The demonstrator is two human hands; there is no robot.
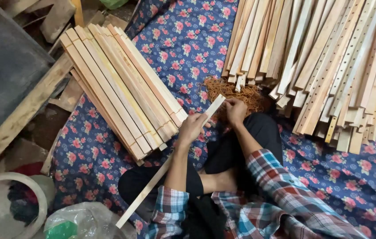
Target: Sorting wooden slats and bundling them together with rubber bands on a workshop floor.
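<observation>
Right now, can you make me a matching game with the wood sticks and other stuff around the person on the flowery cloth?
Things:
1. wooden slat
2. rubber bands
3. bundled slats
4. loose slats

Places or states:
A. tied in a neat stack, to the person's left
B. held in both hands, the left hand around it and the right hand at its top end
C. an orange-brown tangle on the cloth, just beyond the hands
D. an untidy heap to the person's right, some with rows of holes

Pairs: 1-B, 2-C, 3-A, 4-D
</observation>
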